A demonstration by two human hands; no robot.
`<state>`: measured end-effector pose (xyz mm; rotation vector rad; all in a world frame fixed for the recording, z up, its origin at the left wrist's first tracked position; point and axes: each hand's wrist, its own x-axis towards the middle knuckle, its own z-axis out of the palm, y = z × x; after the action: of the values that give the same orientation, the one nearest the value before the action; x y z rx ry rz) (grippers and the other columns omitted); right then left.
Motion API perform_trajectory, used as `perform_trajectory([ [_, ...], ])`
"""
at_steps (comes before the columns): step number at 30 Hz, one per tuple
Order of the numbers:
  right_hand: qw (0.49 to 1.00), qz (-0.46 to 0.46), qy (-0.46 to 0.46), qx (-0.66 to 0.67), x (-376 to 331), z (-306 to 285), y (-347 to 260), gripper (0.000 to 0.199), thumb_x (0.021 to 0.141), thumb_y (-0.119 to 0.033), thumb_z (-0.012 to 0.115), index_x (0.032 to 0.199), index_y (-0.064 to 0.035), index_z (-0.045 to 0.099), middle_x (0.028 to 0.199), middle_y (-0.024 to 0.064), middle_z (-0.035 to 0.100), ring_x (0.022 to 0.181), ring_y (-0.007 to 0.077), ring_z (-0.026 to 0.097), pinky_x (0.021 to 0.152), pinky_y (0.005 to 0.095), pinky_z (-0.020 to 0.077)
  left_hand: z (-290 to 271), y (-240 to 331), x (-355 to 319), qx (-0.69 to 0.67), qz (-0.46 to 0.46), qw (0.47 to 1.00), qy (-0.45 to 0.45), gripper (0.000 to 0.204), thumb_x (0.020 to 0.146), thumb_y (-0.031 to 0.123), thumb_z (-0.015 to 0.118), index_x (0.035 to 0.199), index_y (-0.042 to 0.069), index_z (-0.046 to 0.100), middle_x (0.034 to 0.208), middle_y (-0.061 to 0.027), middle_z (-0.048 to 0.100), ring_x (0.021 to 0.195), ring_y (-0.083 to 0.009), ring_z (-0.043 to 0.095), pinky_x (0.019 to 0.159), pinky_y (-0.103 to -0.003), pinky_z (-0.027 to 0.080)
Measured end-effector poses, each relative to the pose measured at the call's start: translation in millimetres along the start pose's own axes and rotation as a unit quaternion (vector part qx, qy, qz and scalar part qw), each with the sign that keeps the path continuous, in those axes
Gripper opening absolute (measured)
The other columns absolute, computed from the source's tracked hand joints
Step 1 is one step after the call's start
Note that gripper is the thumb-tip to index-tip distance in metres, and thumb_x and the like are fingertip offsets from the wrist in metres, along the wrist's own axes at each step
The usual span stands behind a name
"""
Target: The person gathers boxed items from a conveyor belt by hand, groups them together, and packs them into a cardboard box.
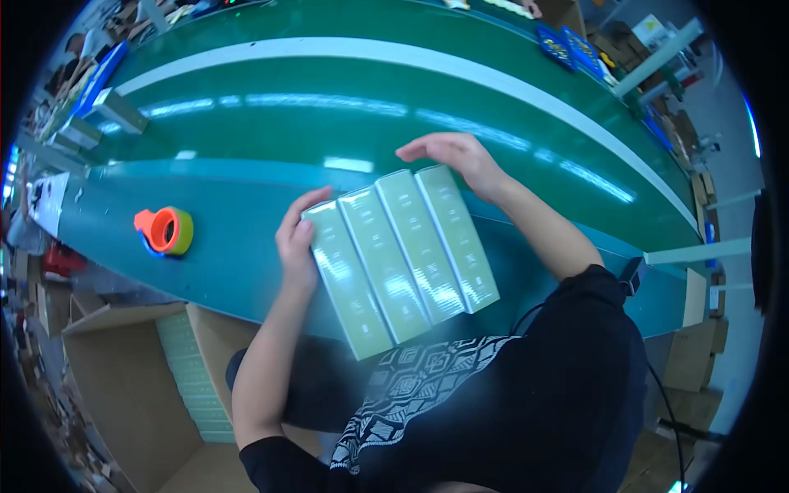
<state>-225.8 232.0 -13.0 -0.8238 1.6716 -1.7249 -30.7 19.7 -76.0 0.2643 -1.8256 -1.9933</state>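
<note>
Several slim light-green boxes stand side by side in a slanted row at the table's near edge, close in front of my body. Their shiny wrapping catches the light, and the right-hand ones sit slightly offset from the others. My left hand grips the left end of the row, thumb on the near face and fingers bent around the far corner. My right hand is just beyond the far end of the rightmost box, fingers stretched out and holding nothing. Whether its palm touches the box I cannot tell.
An orange tape dispenser with a yellow-green roll lies on the blue-green table. Below left, an open carton holds more green boxes. Beyond the table runs a green conveyor belt. Blue trays stand at the far right.
</note>
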Motion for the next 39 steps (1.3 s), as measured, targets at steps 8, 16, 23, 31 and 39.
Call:
perform_trajectory([
  [8, 0.99, 0.077, -0.046, -0.111, -4.5, -1.1, 14.3, 0.026, 0.086, -0.022, 0.073, 0.103, -0.003, 0.076, 0.097, 0.0106, 0.074, 0.089, 0.0158, 0.068, 0.082, 0.0288, 0.0523, -3.0, -15.0, 1.4, -0.092, -0.038, 0.995, -0.009, 0.051, 0.09, 0.037, 0.053, 0.111, -0.008, 0.064, 0.105, -0.0152, 0.068, 0.096, -0.0208, 0.064, 0.086, -0.032, 0.049],
  [16, 0.985, 0.019, -0.068, -0.156, -3.4, 14.7, 23.9, 0.027, 0.084, -0.022, 0.075, 0.105, -0.0053, 0.076, 0.096, 0.0085, 0.075, 0.09, 0.0114, 0.067, 0.084, 0.0267, 0.0509, -14.4, -31.6, -9.0, -0.065, -0.004, 0.996, 0.059, 0.046, 0.089, 0.033, 0.053, 0.104, -0.009, 0.064, 0.094, -0.0149, 0.068, 0.086, -0.0206, 0.064, 0.078, -0.032, 0.05],
  [23, 0.986, 0.049, -0.045, -0.154, -28.2, 9.6, 4.3, 0.026, 0.083, -0.019, 0.076, 0.105, -0.0051, 0.076, 0.1, 0.0088, 0.075, 0.094, 0.0125, 0.067, 0.088, 0.0271, 0.0499, 3.3, -22.7, -16.5, -0.068, -0.027, 0.997, 0.01, 0.049, 0.088, 0.037, 0.054, 0.102, -0.009, 0.065, 0.092, -0.0159, 0.068, 0.083, -0.0208, 0.064, 0.077, -0.032, 0.05],
  [31, 0.984, 0.048, -0.039, -0.165, -36.6, 3.0, 10.7, 0.025, 0.084, -0.021, 0.076, 0.102, -0.0052, 0.077, 0.098, 0.0075, 0.075, 0.093, 0.0128, 0.067, 0.087, 0.0266, 0.0495, 26.7, -22.0, -18.7, -0.218, -0.026, 0.975, 0.039, 0.055, 0.091, 0.043, 0.045, 0.109, -0.007, 0.06, 0.098, -0.0147, 0.065, 0.092, -0.0224, 0.062, 0.084, -0.034, 0.049],
  [39, 0.981, 0.027, -0.103, -0.161, -25.3, 5.6, 15.3, 0.03, 0.088, -0.023, 0.071, 0.112, -0.0059, 0.072, 0.107, 0.008, 0.072, 0.1, 0.0151, 0.065, 0.092, 0.0294, 0.0482, -3.8, -46.6, -26.7, -0.126, 0.009, 0.991, -0.043, 0.058, 0.092, 0.047, 0.041, 0.114, -0.004, 0.059, 0.112, -0.0145, 0.062, 0.105, -0.0234, 0.059, 0.093, -0.036, 0.046],
])
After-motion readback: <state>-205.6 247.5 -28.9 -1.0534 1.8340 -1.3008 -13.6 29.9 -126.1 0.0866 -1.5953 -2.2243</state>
